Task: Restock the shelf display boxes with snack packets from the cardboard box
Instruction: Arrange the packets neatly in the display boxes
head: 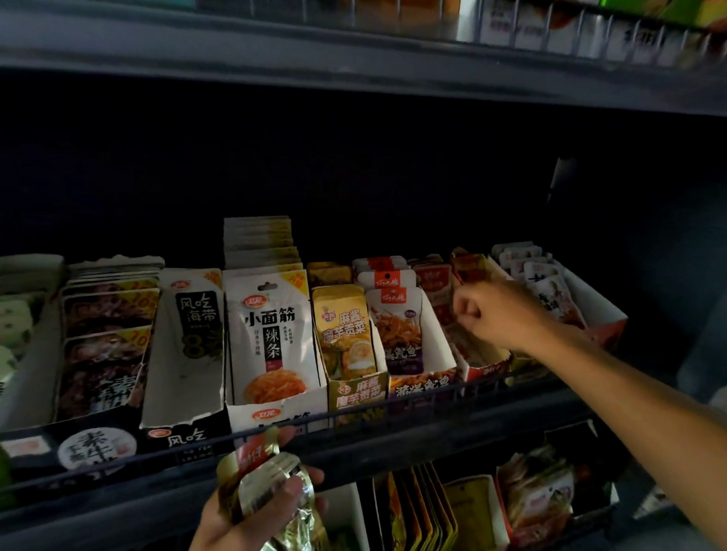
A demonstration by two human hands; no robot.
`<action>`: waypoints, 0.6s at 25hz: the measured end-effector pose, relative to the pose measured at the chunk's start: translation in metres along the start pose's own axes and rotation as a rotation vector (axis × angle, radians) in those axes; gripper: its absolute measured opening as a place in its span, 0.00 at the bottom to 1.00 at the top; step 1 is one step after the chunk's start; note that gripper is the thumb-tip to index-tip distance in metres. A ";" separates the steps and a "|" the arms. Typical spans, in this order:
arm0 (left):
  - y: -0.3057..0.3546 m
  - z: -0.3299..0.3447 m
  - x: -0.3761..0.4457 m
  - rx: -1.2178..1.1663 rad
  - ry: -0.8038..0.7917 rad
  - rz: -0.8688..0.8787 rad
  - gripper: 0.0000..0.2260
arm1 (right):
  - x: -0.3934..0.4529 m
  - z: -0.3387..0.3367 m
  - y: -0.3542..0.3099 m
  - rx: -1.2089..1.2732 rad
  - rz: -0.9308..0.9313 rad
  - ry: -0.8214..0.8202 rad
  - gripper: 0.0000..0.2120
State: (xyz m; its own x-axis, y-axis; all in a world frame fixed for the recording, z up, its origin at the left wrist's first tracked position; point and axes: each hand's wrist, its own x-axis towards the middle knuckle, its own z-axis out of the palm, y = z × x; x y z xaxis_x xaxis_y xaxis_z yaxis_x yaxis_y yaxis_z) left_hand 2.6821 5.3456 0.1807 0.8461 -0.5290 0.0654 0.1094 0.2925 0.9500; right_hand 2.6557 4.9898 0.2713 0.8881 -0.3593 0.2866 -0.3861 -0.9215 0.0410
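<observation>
A person's left hand [253,520] grips a bunch of shiny snack packets [272,487] below the shelf rail [387,409], while the right hand [491,313], fingers curled, reaches into a red display box [482,363]; whether it holds anything cannot be told.

I can't tell whether my right hand [493,315] pinches anything; its fingertips are hidden. The top shelf's packets [539,22] are blurred, and the frame's bottom edge crops my left hand [248,524].

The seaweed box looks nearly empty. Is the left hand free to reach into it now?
Probably not yet: the left hand grips a bunch of gold packets below the shelf rail, though nothing blocks the seaweed box.
</observation>
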 end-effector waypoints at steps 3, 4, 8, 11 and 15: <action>0.005 0.013 0.004 -0.059 -0.003 -0.053 0.37 | -0.006 -0.009 -0.015 -0.013 -0.057 -0.518 0.11; 0.008 0.020 0.002 -0.038 -0.006 -0.069 0.30 | -0.006 -0.007 -0.017 -0.013 -0.038 -0.594 0.11; 0.022 0.012 -0.001 -0.001 -0.001 -0.178 0.13 | -0.019 0.006 -0.024 0.210 0.013 -0.449 0.09; 0.018 0.006 0.008 0.039 0.102 -0.218 0.18 | -0.043 0.005 -0.026 0.249 -0.001 -0.362 0.11; 0.037 0.022 -0.016 -0.042 0.120 -0.229 0.07 | -0.084 -0.020 -0.045 0.370 0.075 0.094 0.09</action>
State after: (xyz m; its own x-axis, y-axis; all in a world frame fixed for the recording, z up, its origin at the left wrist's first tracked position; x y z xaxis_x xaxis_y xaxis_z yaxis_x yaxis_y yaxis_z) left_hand 2.6616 5.3474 0.2211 0.8527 -0.4872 -0.1887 0.3243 0.2104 0.9222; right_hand 2.5937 5.0642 0.2651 0.8273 -0.4290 0.3628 -0.3182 -0.8900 -0.3266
